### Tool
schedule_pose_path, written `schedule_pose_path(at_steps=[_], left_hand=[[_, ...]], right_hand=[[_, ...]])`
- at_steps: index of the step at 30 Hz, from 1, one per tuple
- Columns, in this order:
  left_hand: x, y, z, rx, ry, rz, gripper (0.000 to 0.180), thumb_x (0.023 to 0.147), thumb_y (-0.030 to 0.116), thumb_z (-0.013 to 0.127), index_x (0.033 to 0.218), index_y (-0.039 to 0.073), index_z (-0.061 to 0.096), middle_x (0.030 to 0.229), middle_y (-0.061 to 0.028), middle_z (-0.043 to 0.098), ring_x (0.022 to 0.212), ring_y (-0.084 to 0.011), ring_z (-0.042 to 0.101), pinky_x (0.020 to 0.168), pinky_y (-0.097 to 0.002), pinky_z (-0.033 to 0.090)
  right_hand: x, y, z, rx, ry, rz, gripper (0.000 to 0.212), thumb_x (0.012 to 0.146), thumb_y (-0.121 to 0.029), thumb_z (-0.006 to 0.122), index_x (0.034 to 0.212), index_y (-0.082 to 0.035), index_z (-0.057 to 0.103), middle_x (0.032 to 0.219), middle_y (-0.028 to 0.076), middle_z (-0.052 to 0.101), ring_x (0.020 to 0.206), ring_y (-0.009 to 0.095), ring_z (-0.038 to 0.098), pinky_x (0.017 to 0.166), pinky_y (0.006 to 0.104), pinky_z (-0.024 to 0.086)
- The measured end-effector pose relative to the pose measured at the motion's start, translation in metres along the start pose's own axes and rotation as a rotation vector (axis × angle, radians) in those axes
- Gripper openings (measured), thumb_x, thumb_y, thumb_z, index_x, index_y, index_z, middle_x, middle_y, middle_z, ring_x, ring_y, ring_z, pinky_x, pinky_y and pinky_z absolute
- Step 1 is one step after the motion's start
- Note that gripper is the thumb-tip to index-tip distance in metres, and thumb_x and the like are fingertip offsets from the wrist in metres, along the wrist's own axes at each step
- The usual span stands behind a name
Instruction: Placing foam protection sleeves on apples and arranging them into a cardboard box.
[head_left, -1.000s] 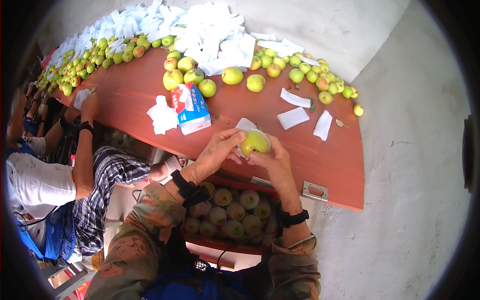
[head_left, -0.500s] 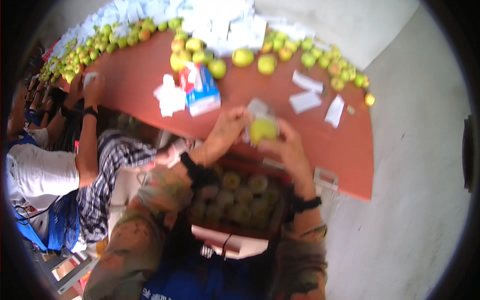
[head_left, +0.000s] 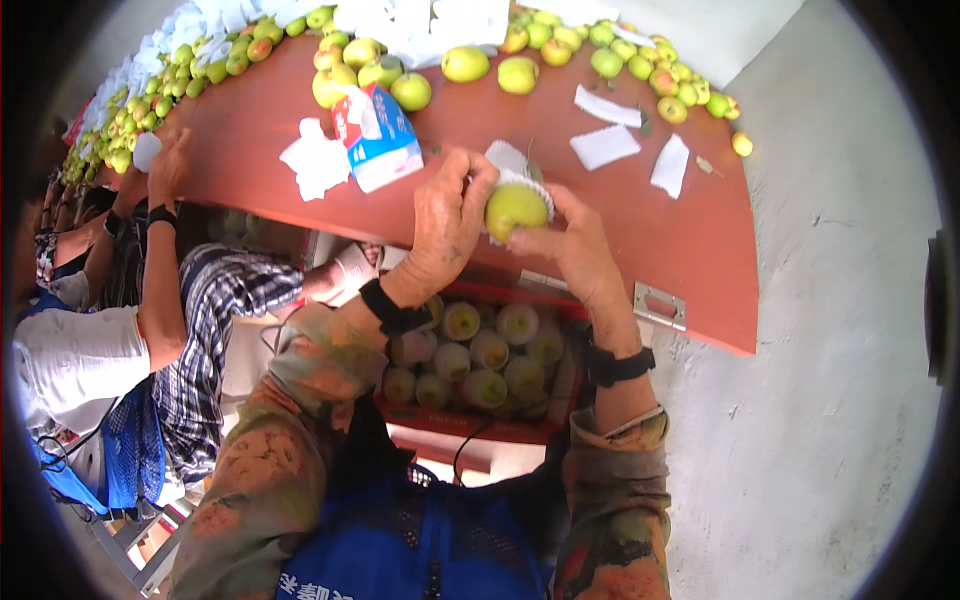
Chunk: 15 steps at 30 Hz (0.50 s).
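Observation:
Over the near edge of the reddish-brown table, my right hand is closed round a yellow-green apple, thumb across its near side. White foam netting wraps part of the apple, showing along its far and right rim. My left hand is closed in a pinch on the left edge of the netting, beside the apple; its fingertips are partly hidden. Below my hands, a red box holds several apples in white foam sleeves. Just beyond the apple lies a flattened white foam sleeve.
Loose apples and a heap of white foam sleeves line the table's far side. A blue-and-red tissue pack stands left of my hands; flat white sleeves lie right. Another person's hand works at left. A wall borders the right.
The view has shifted, so the table and its contents sit higher in the picture. Both hands have risen in it with the apple, keeping the same hold.

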<state>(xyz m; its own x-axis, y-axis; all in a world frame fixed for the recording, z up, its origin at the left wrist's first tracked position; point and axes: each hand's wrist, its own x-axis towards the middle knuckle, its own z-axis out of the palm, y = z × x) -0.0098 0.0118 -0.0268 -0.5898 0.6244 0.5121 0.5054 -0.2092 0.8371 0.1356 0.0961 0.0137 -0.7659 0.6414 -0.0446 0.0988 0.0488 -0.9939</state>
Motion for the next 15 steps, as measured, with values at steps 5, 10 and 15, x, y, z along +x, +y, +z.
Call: schedule_pose_path(at_steps=[5,10,15], left_hand=[[0.009,0.004,-0.012,-0.357,-0.442,-0.332,0.029,0.097,0.029,0.054,0.111,0.004,0.063,0.077,0.0021,0.059,0.06,-0.0026,0.051,0.051,-0.0167,0.041],[0.013,-0.003,-0.015,-0.4,-0.48,-0.52,0.029,0.097,0.029,0.054,0.106,0.004,0.065,0.082,0.002,0.06,0.058,-0.0019,0.051,0.05,-0.016,0.042],[0.014,-0.013,-0.008,-0.041,-0.261,-0.016,0.015,0.093,0.017,0.058,0.094,0.002,0.063,0.076,-0.007,0.058,0.058,-0.0184,0.056,0.05,-0.0289,0.046]], right_hand=[[0.0,0.016,-0.011,0.023,0.05,-0.077,0.054,0.07,-0.009,0.076,0.119,0.004,0.056,0.098,0.008,0.065,0.087,0.016,0.062,0.077,0.0274,0.051],[0.004,0.011,-0.006,0.091,0.011,0.027,0.051,0.072,-0.008,0.076,0.118,0.003,0.058,0.097,0.008,0.064,0.084,0.015,0.062,0.075,0.0269,0.051],[0.005,0.009,-0.003,0.102,-0.024,0.013,0.046,0.073,-0.007,0.076,0.115,0.003,0.059,0.094,0.007,0.065,0.079,0.013,0.062,0.07,0.0261,0.051]])
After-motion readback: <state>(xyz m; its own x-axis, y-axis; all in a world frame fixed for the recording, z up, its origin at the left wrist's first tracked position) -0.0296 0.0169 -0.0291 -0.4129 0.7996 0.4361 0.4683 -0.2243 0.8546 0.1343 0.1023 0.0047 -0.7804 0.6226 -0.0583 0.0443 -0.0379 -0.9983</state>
